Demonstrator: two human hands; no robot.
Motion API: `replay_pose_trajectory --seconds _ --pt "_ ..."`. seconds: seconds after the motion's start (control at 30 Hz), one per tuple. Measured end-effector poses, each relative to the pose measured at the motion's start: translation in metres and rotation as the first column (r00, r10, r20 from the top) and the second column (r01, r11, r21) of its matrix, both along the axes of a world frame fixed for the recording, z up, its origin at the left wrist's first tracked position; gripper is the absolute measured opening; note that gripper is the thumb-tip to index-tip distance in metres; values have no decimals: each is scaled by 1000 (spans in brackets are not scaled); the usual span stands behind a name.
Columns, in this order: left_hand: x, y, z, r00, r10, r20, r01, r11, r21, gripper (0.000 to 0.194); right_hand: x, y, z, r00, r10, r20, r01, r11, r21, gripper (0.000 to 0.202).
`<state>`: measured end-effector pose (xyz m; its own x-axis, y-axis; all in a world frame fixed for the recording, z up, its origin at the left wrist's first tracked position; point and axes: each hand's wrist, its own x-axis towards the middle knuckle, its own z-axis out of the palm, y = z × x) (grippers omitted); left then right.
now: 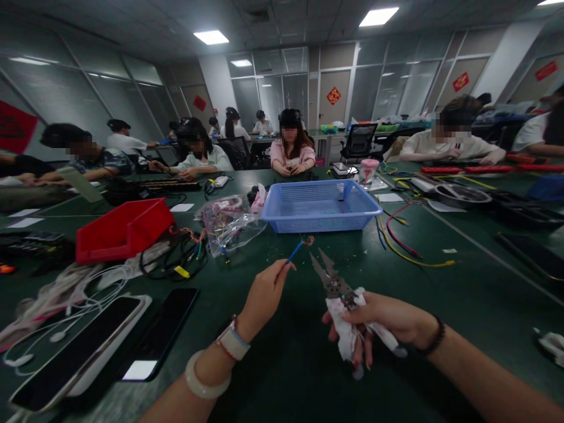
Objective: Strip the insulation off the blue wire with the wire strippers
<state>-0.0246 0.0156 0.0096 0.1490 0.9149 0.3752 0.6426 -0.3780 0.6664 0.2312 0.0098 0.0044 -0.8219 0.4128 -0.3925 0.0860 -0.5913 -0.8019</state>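
At the left, two phones, a white-cased one [79,358] and a black one [163,329], lie on the near side, with a red bin [126,229] farther off. Right of the bin, a clear bag [229,223] holds many thin wires, apparently yet to be handled. Next comes the left hand [267,294], thumb and fingers pinched together on a blue wire [294,252], which is held up off the table [282,358]. Its far end is done as far as shows: bare copper [309,241], strands spread and bent; the length nearer the hand keeps its blue cover. Beyond it stands a blue basket [317,224]. The right hand [388,317] has its fingers wrapped round the padded handles of pliers [332,282], whose jaws stand apart, near the copper but gripping nothing. Small scraps [352,257] lie past them, suggesting some trimming is done. Farther right, a red wire [399,244] and a yellow wire [409,260] remain covered along most of their length.
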Motion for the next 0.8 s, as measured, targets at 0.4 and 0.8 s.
replay_pose_trajectory --seconds 0.4,0.8 --pt "5 -6 -4 959 -235 -155 237 972 -8 30 36 34 7 670 -742 -14 -68 -80 994 38" --pt "4 -6 -14 844 -317 -433 406 905 130 22 20 25 -8 532 -844 69 -387 -170 906 58"
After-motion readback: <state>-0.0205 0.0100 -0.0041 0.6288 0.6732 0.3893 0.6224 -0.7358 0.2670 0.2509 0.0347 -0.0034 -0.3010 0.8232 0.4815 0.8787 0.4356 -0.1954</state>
